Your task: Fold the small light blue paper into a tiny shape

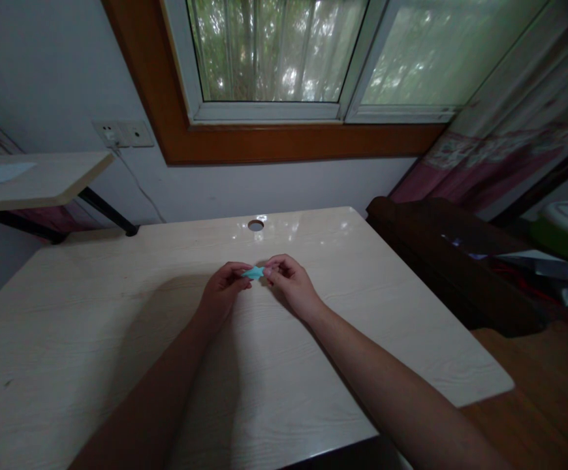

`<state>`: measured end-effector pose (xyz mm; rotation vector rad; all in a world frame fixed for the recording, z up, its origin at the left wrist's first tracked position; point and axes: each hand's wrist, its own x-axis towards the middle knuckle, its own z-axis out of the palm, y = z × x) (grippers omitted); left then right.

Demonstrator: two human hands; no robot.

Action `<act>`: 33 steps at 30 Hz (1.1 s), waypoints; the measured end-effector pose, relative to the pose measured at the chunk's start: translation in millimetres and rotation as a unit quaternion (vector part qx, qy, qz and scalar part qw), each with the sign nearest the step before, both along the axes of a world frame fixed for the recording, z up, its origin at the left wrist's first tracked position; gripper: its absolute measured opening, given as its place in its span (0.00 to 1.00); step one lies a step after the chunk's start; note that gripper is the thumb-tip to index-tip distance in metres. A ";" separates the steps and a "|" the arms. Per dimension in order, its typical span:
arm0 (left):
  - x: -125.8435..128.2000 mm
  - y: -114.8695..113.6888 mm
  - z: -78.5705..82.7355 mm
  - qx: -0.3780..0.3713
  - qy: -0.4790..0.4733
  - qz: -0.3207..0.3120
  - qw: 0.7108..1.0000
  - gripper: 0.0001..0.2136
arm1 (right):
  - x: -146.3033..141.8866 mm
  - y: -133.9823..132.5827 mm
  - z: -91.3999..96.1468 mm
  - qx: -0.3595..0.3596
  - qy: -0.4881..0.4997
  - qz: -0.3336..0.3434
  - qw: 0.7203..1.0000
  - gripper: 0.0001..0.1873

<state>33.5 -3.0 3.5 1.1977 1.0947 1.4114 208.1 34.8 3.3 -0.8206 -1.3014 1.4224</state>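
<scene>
Between my two hands is a small piece of folded turquoise paper with pointed corners. My left hand pinches its left end between thumb and fingers. At its right end, my right hand grips it the same way, the thumb on the near side. Fingertips cover both ends of the paper, so its full shape is hidden. Both hands are just over the pale wood-grain table, near its middle.
A round cable hole lies beyond my hands near the table's back edge. A raised shelf on black legs stands at the left. Beyond the table's right edge is dark brown furniture with items on it. A window is ahead.
</scene>
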 end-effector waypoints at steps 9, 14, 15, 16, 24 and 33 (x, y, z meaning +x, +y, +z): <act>0.7 0.8 -1.5 0.011 0.080 -0.010 0.997 0.09 | 0.2 0.9 -3.6 0.023 -0.006 -0.035 0.999 0.12; -0.8 4.2 -11.0 0.015 0.086 -0.008 0.996 0.10 | 1.0 0.3 -3.1 0.036 -0.029 -0.052 0.998 0.12; -0.9 4.7 -11.7 0.015 0.090 -0.008 0.996 0.10 | 1.2 0.3 -3.0 0.038 -0.033 -0.054 0.997 0.11; -0.9 5.2 -11.7 0.019 0.096 -0.009 0.995 0.10 | 1.3 0.3 -3.0 0.040 -0.036 -0.054 0.997 0.11; 0.5 4.5 -2.2 0.068 0.171 0.001 0.983 0.08 | 0.5 -1.1 -3.0 0.032 -0.027 -0.040 0.998 0.12; 3.7 1.5 -8.7 0.011 0.135 -0.028 0.990 0.14 | -0.6 -0.4 -4.8 0.006 0.005 0.000 1.000 0.12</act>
